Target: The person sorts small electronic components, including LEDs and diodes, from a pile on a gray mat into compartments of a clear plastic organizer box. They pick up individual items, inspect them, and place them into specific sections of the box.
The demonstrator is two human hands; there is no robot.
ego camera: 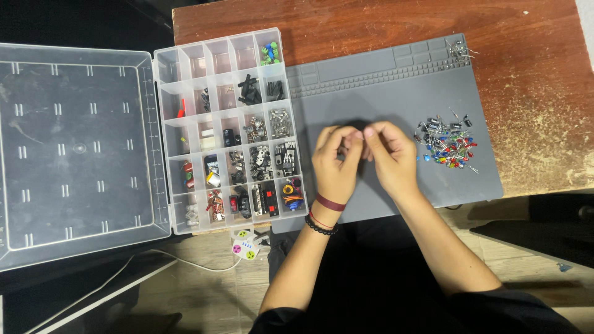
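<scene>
Grey mat, reddish-brown table (worn pale), clear organiser

Clear plastic compartment case — lid open — left of grey mat.

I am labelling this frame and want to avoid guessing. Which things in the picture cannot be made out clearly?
Head view only:
- Whatever the left hand and right hand pinch between them: hidden by the fingertips.
- The pile of small parts on the grey mat: too small to tell each kind.
- Contents of the compartment box: small and blurred.
- The open lid: cut by the left edge.
</scene>
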